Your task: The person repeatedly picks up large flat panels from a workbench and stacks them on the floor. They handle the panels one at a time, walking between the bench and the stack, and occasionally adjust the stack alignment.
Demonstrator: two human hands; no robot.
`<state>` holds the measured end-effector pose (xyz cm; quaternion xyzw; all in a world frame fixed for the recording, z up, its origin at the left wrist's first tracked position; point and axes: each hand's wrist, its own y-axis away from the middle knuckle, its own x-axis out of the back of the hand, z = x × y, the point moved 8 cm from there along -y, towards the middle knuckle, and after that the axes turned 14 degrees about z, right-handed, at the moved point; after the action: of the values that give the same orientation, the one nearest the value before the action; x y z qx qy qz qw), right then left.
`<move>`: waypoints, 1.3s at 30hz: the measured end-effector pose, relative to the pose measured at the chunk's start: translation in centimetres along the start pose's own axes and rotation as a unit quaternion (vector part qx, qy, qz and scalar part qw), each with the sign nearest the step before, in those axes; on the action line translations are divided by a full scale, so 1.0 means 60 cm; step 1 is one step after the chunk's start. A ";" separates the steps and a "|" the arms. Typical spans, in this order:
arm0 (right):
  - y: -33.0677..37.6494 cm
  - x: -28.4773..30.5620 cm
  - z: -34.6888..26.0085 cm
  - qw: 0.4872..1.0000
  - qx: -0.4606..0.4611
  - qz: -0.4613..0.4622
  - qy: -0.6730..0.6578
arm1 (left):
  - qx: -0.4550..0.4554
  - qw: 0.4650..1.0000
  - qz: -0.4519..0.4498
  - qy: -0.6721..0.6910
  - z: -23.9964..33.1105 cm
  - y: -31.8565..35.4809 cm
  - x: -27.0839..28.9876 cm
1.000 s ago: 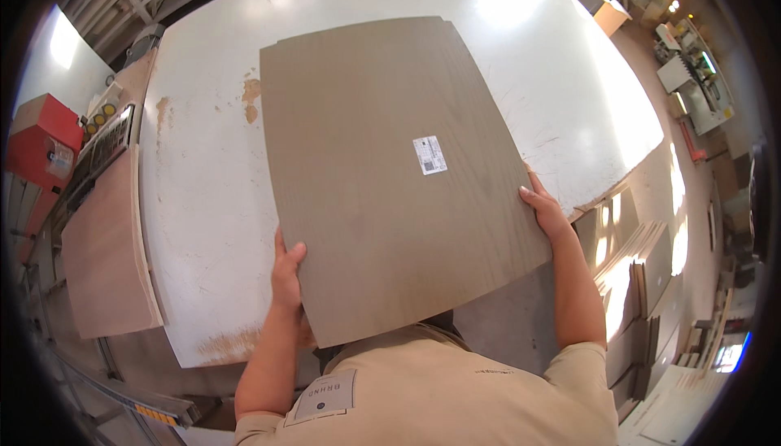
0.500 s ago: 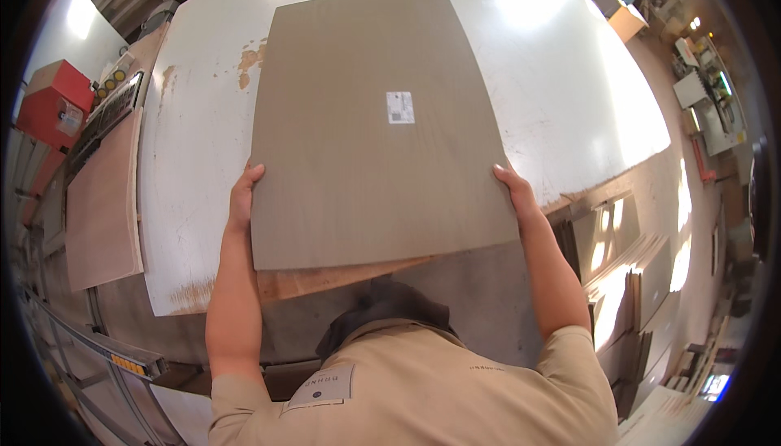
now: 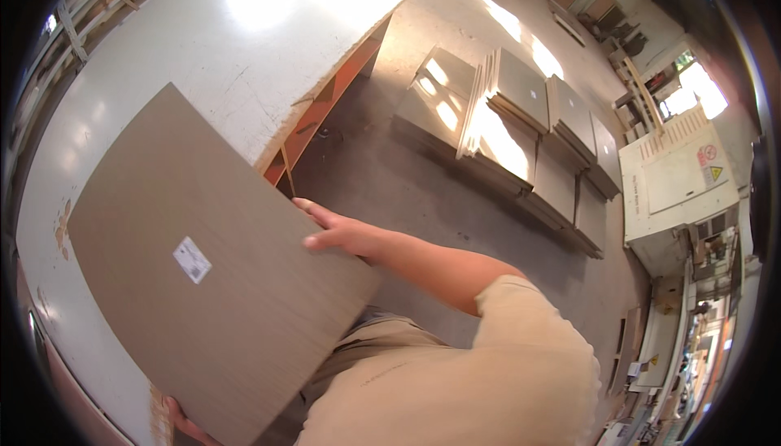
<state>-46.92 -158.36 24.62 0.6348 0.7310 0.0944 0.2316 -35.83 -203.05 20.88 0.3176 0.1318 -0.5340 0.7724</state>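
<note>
**Panel gripped at two edges**

Lay flat on the white table [image 3: 163, 56]: grey-brown panel [image 3: 211, 283], small white label [image 3: 192, 260] near its middle. Left hand [image 3: 183, 423] curled under the panel's lower edge, mostly hidden. Right hand [image 3: 338, 230] pressed flat, fingers extended, against the panel's right edge. Right of the panel, stacked boards [image 3: 521, 113] on the floor.
</note>
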 end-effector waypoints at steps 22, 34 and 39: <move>0.062 0.264 0.302 0.992 -0.129 0.005 -0.008 | -0.028 0.975 0.214 -0.052 -0.348 0.257 -0.019; 0.240 0.679 0.328 0.961 -0.206 0.115 -0.143 | 0.131 0.970 0.150 -0.140 -0.544 0.317 -0.317; 0.428 0.812 0.357 0.913 -0.096 0.223 -0.329 | 0.124 0.957 -0.027 -0.261 -0.641 0.194 -0.532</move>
<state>-18.62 -109.87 6.30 0.7512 0.4406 -0.0005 0.4916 -32.66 -152.48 12.90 0.2571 -0.1335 -0.6310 0.7196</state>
